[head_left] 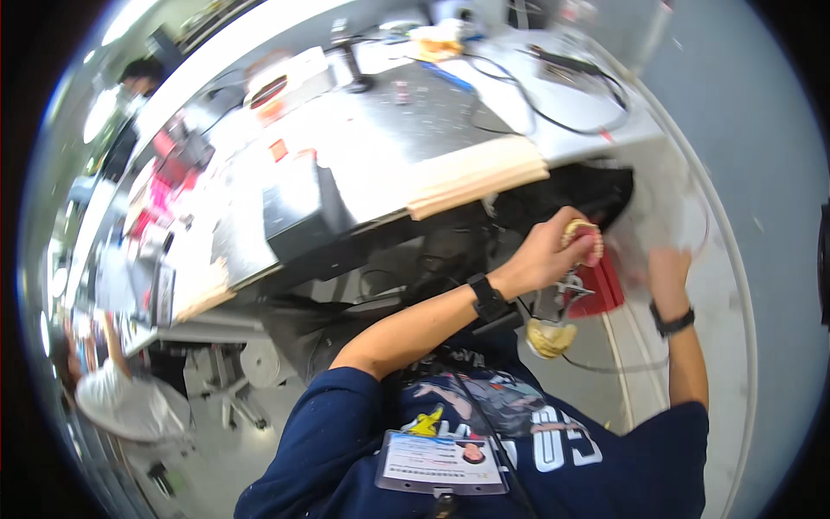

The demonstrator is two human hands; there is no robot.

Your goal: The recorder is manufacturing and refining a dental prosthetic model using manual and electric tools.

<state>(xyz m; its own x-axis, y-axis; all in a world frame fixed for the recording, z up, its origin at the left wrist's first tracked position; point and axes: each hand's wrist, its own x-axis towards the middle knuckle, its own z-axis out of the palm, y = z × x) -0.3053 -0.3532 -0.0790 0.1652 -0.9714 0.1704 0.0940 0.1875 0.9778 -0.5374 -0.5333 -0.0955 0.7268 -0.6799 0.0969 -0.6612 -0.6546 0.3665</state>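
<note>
My left hand (546, 251) is closed around a denture-like dental model (591, 244) with pink gum and pale yellowish teeth. Off to its right, my right hand (669, 266) is raised and smeared by motion, so its fingers cannot be made out. A blurred, see-through whitish shape (683, 216) shows just above that hand. Below my left hand are a metal frame with bars (553, 298) and a yellowish plaster cast (551, 337). A red object (601, 285), perhaps a bin, lies behind them.
Along the workbench (380, 173) edge sit a wooden board (480, 176) and a black box (303, 208). Black cable (553, 117) loops at the back right. A grey wall (761, 173) bounds the right side. Another person (130, 402) sits at the far left.
</note>
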